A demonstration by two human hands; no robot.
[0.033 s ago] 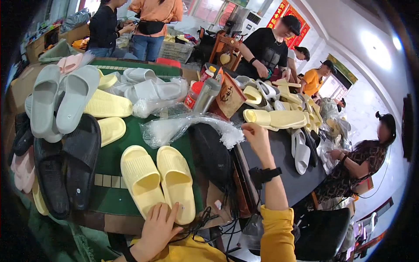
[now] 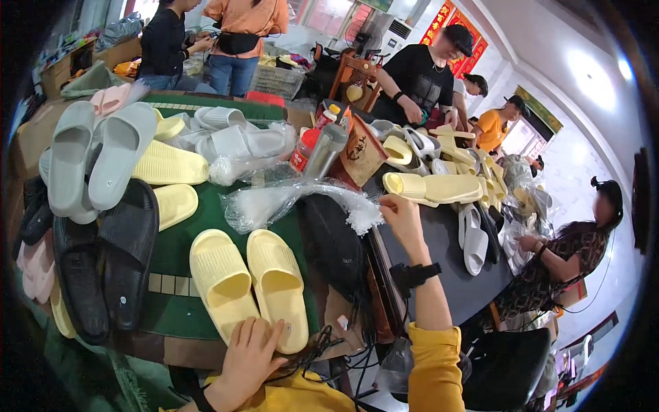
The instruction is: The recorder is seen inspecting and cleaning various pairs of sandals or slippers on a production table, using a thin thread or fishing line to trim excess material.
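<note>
A pair of pale yellow slide sandals (image 2: 250, 288) lies side by side before me on the green table mat (image 2: 168, 250). Flat across their heel ends rests my left hand (image 2: 248, 353), fingers stretched out. My right hand (image 2: 401, 218) is raised at the right, thumb and fingers pinched together beside the white tips of a bundle of thin clear plastic strands (image 2: 362, 211). What the pinch holds is too small to make out. The bundle sticks out of a clear plastic bag (image 2: 257, 206) lying beyond the sandals.
Grey slides (image 2: 123, 158) and black slides (image 2: 127, 254) are piled at the left. A steel tumbler (image 2: 326, 152) and red-lidded jar (image 2: 304, 150) stand behind the bag. More slides (image 2: 449, 187) cover the dark table at the right, where co-workers (image 2: 429, 89) stand. Black cables (image 2: 316, 347) lie at the near edge.
</note>
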